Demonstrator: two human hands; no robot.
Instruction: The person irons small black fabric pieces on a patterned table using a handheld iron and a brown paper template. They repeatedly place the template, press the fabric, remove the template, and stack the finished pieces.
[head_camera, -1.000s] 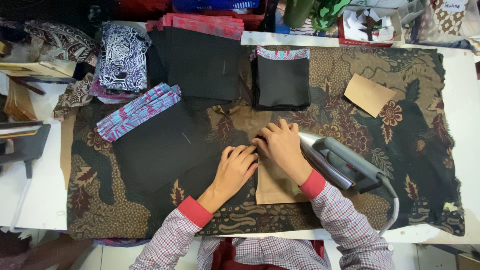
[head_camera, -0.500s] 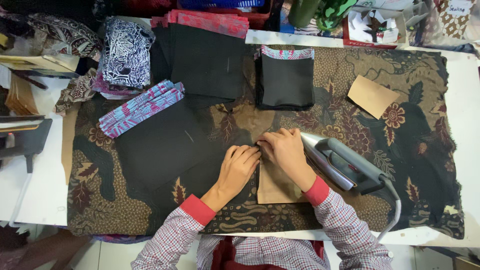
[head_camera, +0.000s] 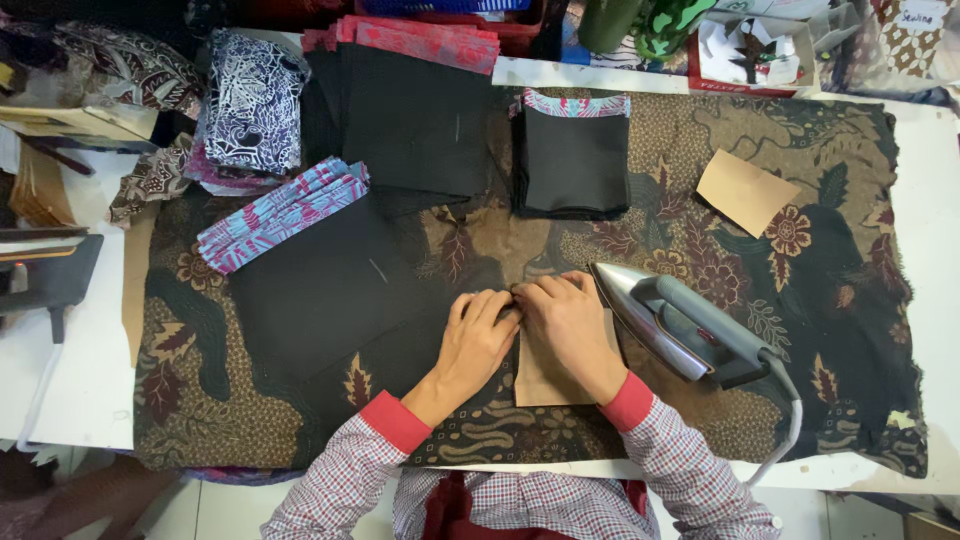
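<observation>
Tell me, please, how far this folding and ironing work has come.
Done, it seems: a stack of folded black pieces with patterned top edges. In hand: left hand and right hand press black fabric over a brown card template; the iron waits alongside. Left: a flat black pile.

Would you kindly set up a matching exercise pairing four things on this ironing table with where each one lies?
Things:
1. iron
2. loose brown card
3. striped folded cloth
4. brown card under the hands

Places:
A. far right, lying alone on the patterned cloth
B. left, at the black fabric's upper edge
C. beneath the right hand, beside the left hand
D. just right of the right hand

Pairs: 1-D, 2-A, 3-B, 4-C
</observation>
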